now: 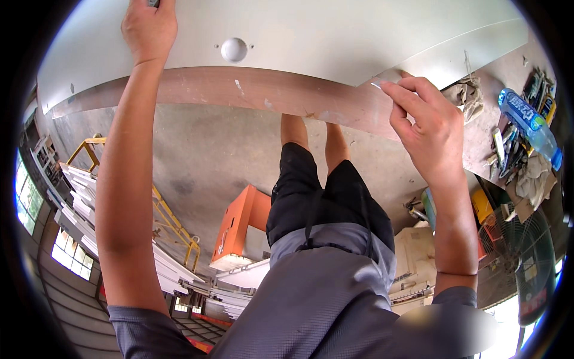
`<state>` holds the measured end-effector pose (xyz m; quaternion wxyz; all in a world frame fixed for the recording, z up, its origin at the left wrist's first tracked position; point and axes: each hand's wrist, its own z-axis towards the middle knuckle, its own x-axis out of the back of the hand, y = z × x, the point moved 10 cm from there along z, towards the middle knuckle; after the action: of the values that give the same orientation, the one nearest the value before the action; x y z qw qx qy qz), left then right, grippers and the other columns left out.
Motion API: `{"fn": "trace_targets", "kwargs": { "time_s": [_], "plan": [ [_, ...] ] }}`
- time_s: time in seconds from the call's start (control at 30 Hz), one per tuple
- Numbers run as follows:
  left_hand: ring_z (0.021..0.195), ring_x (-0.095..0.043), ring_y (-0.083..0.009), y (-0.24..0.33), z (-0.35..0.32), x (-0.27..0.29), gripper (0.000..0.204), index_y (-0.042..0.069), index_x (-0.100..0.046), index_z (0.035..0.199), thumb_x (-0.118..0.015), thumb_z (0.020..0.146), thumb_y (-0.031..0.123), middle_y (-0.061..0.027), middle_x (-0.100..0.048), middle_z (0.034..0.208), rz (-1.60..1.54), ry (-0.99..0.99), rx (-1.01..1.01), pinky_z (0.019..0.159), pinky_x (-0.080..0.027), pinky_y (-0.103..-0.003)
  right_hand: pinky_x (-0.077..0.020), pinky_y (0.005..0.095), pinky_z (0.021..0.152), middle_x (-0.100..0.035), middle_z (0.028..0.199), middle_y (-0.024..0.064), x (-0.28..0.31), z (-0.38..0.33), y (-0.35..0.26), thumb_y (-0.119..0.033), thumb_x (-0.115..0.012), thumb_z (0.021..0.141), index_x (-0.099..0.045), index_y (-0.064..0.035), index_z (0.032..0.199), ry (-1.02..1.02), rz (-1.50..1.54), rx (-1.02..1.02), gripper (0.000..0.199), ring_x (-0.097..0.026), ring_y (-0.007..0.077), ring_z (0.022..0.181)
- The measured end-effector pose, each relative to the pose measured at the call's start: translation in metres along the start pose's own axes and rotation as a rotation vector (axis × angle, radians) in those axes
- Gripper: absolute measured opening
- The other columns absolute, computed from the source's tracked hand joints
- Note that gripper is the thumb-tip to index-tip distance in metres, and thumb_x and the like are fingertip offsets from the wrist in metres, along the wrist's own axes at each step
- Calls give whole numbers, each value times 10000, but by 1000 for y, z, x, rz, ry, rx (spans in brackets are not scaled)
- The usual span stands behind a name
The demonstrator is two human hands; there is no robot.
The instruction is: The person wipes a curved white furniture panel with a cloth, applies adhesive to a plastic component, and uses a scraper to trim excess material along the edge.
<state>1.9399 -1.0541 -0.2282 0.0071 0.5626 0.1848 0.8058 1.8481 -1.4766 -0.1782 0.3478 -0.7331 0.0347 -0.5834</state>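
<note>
Worktop (203, 87) is sitting under the panel (299, 36). Left hand (149, 33) is gripping something dark (153, 2), right hand (427, 116) is pinching a whitish sliver (376, 85).

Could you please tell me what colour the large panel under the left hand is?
The panel is pale greenish white, best seen in the head view.

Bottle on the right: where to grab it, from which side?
Probably around the labelled body of the bottle, closing across its width from above: it lies on its side, cap toward the picture's lower right. Tools crowd both flanks, so a low sideways approach looks worse. The right hand is nearer.
</note>
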Motion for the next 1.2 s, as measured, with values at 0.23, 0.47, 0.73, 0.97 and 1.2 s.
{"fn": "trace_targets", "kwargs": {
  "time_s": [0.23, 0.47, 0.73, 0.97, 1.2],
  "plan": [
    [952, -721, -316, 1, 1, 0, 406, 106, -718, 1109, -715, 937, 474, -110, -764, 995, 6, -15, -3, 898, -541, -394, -566, 349, 634, -704, 985, 33, 3, 5, -1, -8, -747, 797, -780, -120, 1094, -19, 25, -27, 318, -692, 217, 698],
    [947, -720, -320, 4, 0, 0, 406, 96, -717, 1110, -700, 947, 468, -117, -763, 987, 4, -32, 0, 894, -540, -399, -571, 352, 643, -700, 984, 29, 2, 6, -1, -28, -748, 803, -777, -128, 1101, -35, 14, -20, 315, -694, 223, 704],
    [948, -720, -328, 2, 1, 0, 405, 94, -716, 1111, -693, 949, 465, -119, -762, 988, 23, -23, -9, 896, -540, -403, -577, 358, 649, -700, 986, 21, 0, 8, -2, -46, -747, 814, -773, -136, 1109, -62, -24, -14, 310, -697, 230, 707],
    [943, -722, -327, 3, 1, -1, 400, 94, -714, 1101, -694, 949, 464, -114, -763, 986, 24, -18, -20, 891, -541, -403, -580, 371, 657, -704, 997, 31, -1, 6, -2, -44, -750, 810, -768, -136, 1114, -82, -11, -14, 319, -702, 246, 720],
    [938, -724, -323, 3, 1, 0, 392, 99, -714, 1100, -697, 950, 462, -114, -763, 984, 35, -12, -34, 882, -544, -403, -579, 376, 664, -700, 1009, 47, 3, 8, -4, -41, -751, 815, -766, -126, 1110, -78, 5, -13, 308, -703, 260, 731]
  ]
}}
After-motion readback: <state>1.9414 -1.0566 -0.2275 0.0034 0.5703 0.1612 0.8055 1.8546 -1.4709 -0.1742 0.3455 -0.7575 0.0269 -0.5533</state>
